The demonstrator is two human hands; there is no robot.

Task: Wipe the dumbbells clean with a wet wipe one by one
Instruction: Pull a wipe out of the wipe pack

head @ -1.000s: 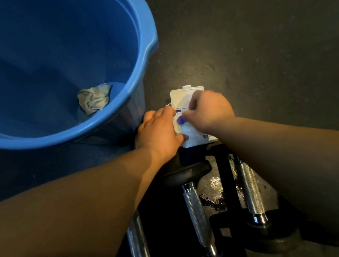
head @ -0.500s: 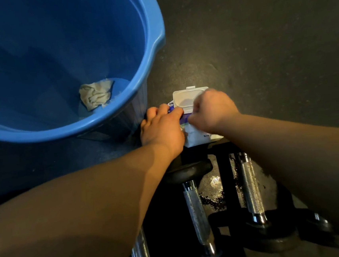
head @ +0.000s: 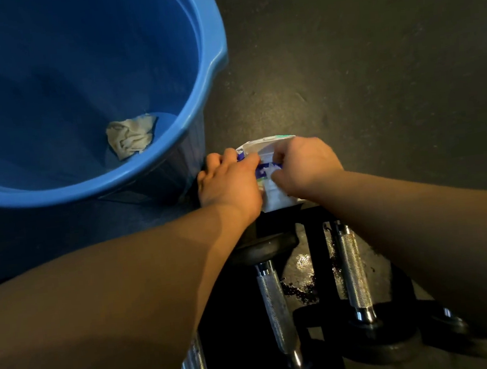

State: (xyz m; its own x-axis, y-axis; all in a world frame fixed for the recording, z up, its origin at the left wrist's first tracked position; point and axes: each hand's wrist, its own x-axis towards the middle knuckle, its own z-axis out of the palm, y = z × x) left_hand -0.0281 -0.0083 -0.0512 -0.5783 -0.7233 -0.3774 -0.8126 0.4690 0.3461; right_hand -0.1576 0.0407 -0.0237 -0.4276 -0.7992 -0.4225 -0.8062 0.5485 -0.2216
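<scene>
Both hands are on the white & purple soft pack of wet wipes [head: 270, 181]. Left hand [head: 228, 182] holds its left side, fingers curled over the top. Right hand [head: 306, 168] pinches at the pack's middle. Pack sits on the far end of the black dumbbells w/ shiny metal handles [head: 274, 297]. Big blue plastic bucket [head: 210, 68] stands just beside, crumpled pale rag [head: 130, 137] inside.

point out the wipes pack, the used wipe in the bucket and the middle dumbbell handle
wipes pack [head: 276, 194], head view, white lower part between the hands
used wipe [head: 130, 137], head view, middle of the crumpled wad
middle dumbbell handle [head: 274, 303], head view, knurled metal grip
</scene>
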